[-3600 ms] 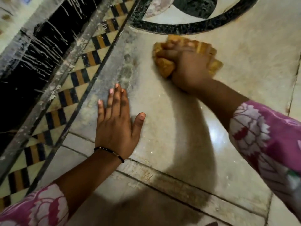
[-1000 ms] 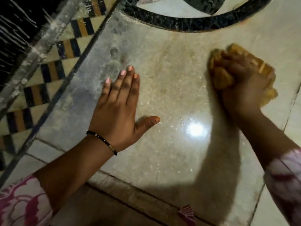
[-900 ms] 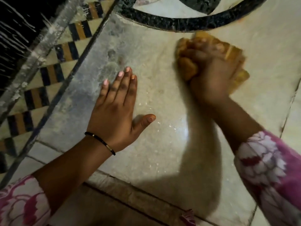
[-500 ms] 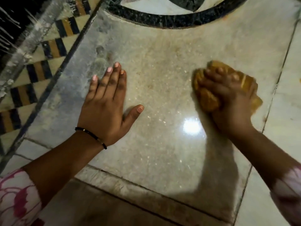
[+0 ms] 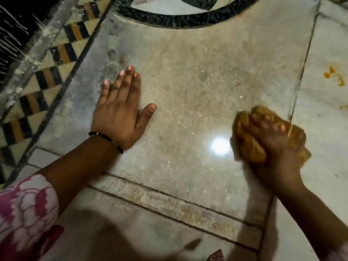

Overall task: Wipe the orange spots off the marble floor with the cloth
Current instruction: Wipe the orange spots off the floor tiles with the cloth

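Nearer now, right hand [image 5: 276, 146] rubs cloth [image 5: 250, 147] beside slab seam [image 5: 297, 87].

Right hand [image 5: 273, 146] dragged cloth [image 5: 250, 147] nearer, rightward; orange spots [image 5: 333, 76] entered view.

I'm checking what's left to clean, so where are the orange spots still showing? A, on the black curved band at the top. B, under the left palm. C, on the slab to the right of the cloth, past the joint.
C: the orange spots lie on the slab beyond the joint, right of the cloth gripped by the right hand.
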A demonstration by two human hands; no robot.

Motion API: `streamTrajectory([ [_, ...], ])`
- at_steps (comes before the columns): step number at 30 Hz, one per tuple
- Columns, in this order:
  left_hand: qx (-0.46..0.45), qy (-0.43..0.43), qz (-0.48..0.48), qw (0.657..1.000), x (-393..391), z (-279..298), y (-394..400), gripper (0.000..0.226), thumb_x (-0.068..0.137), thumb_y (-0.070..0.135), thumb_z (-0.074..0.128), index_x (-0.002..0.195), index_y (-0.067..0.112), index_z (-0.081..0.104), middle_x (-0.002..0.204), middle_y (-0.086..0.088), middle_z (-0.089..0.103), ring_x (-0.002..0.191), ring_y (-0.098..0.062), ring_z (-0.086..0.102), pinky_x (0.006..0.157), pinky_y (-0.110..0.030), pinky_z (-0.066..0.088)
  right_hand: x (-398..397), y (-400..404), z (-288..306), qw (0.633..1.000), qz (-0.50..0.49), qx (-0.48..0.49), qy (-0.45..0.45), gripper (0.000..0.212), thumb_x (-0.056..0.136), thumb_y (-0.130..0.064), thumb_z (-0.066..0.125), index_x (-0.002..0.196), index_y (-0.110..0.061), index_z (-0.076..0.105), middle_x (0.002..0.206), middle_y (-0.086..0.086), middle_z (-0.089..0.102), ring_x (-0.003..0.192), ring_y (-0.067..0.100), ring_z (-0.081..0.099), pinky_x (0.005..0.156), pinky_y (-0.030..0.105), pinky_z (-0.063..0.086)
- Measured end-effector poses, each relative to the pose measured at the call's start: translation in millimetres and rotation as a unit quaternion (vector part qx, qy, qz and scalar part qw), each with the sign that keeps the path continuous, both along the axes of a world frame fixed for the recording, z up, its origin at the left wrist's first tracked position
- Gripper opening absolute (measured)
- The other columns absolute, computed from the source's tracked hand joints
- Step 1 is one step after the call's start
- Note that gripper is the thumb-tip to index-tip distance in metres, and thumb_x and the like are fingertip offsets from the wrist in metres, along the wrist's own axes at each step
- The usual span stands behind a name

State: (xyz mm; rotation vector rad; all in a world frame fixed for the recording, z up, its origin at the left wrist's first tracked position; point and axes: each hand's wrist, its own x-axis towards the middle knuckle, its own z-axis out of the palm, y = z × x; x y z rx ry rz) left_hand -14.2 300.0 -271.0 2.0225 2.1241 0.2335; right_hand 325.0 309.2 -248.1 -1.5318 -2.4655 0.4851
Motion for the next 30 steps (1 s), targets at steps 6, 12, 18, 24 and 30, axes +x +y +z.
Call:
streamTrajectory([
  [6,-0.001,0.005,-0.006,1.000,-0.5,1.1,0.1,0.080,0.089,0.060,0.007,0.149,0.007,0.009,0.158,-0.011,0.005,0.145,-0.025,0.006,0.117,-0.043,0.001,-102.4,19.2,-4.5,0.998,-0.029,0.026,0.050,0.043,0.084,-0.021,0.054,0.127,-0.017,0.058,0.140,0.011,0.048,0.134,0.031,0.036,0.113,0.043,0.017],
  [12,-0.002,0.011,0.003,1.000,0.7,-2.1,0.6,0.083,0.087,0.062,0.007,0.149,0.007,0.009,0.158,-0.010,0.005,0.145,-0.024,0.005,0.116,-0.041,-0.003,-4.8,-67.0,5.5,0.972,0.225,-0.053,-0.034,0.056,0.083,-0.035,0.058,0.137,-0.034,0.040,0.153,-0.010,0.026,0.143,0.018,0.020,0.115,0.041,0.015],
  [18,-0.021,0.037,0.004,0.999,3.9,0.6,-1.2,0.090,0.083,0.067,0.007,0.149,0.006,0.007,0.157,-0.013,0.005,0.144,-0.028,0.004,0.116,-0.043,-0.003,98.9,-18.9,86.6,0.965,0.076,-0.240,-0.075,0.040,0.092,-0.025,0.056,0.128,-0.044,0.052,0.142,-0.002,0.048,0.126,0.012,0.048,0.107,0.016,0.030],
  [24,-0.164,0.090,-0.136,0.973,59.3,33.0,0.8,0.106,0.066,0.079,-0.011,0.145,0.010,-0.017,0.155,-0.011,-0.019,0.144,-0.026,-0.009,0.116,-0.041,-0.003,160.9,-16.2,138.4,0.952,0.028,-0.206,-0.226,0.037,0.074,-0.056,0.060,0.092,-0.024,0.069,0.069,0.026,0.053,0.053,0.035,0.051,0.051,0.027,0.037],
  [30,-0.233,0.235,-0.483,0.811,162.2,85.3,5.9,0.088,0.079,0.073,0.000,0.144,0.019,-0.022,0.155,0.001,-0.022,0.143,-0.016,-0.014,0.114,-0.037,-0.010,176.9,-28.0,163.6,0.942,-0.088,-0.317,0.070,0.032,0.072,-0.003,0.068,0.088,-0.031,0.071,0.087,-0.010,0.072,0.079,0.004,0.066,0.068,0.020,0.053],
])
